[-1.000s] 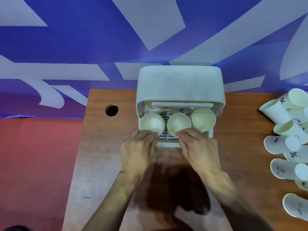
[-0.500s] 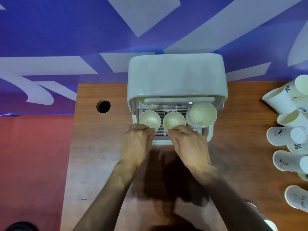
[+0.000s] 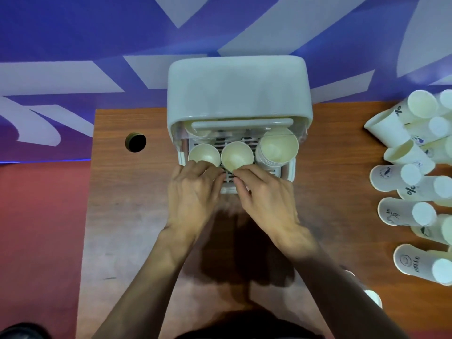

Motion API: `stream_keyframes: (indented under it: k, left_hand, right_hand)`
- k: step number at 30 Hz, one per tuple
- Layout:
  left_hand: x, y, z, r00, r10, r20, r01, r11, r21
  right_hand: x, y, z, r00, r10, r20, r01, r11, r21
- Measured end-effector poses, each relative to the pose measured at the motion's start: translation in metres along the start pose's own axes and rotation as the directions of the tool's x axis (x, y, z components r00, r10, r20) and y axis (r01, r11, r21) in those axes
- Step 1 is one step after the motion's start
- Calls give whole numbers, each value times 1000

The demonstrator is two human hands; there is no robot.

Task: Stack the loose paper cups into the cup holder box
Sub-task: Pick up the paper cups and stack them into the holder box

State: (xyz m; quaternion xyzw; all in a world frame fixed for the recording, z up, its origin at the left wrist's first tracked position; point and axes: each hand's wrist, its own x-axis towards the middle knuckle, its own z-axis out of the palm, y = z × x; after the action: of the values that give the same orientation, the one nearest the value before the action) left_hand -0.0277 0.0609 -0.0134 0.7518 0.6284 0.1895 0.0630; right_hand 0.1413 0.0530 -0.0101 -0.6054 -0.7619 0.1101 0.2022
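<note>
While the white cup holder box [image 3: 238, 94] stands open, the left hand [image 3: 193, 194] curls its fingers [image 3: 208, 168] onto the left cup [image 3: 204, 155]. The right hand [image 3: 266, 196] pinches the middle cup [image 3: 236, 155] at its near rim.

Curled fingers [image 3: 205, 167] hide how they touch the two front cups [image 3: 204, 154].

Dim, cool light comes from overhead: a dark soft-edged shadow lies on the table [image 3: 127, 216] just nearer than both wrists, between the forearms. The left hand [image 3: 193, 194] and right hand [image 3: 266, 201] are slightly smeared at the fingertips. Left of the left hand the table edge bows with wide-angle distortion; the loose cups [image 3: 403, 214] far right of the right hand look soft and washed pale
</note>
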Motion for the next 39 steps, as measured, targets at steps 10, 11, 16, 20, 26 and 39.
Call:
stream_keyframes:
  k: [10, 11, 16, 20, 26, 39]
  left_hand:
    - [-33, 148, 29, 876, 391, 281, -337, 915, -224]
    - [-39, 167, 36, 829, 448, 334, -377, 890, -257]
    - [-72, 224, 64, 497, 665, 557, -552, 738, -389]
    - [-99, 242, 83, 387, 693, 608, -620, 684, -385]
    - [-118, 265, 103, 349, 713, 608, -713, 623, -321]
    - [-70, 265, 117, 743, 588, 321, -601, 797, -68]
  right_hand:
    - [-85, 86, -99, 953, 260, -156, -266, 964, -20]
    - [-98, 101, -108, 944, 286, -164, -297, 954, -47]
    - [-167, 160, -141, 908, 397, -138, -416, 895, -162]
    - [-213, 182, -150, 848, 522, -84, -527, 821, -220]
    - [-249, 220, -153, 731, 675, -101, -667, 675, -315]
    - [-257, 248, -150, 760, 649, -12, -637, 742, -212]
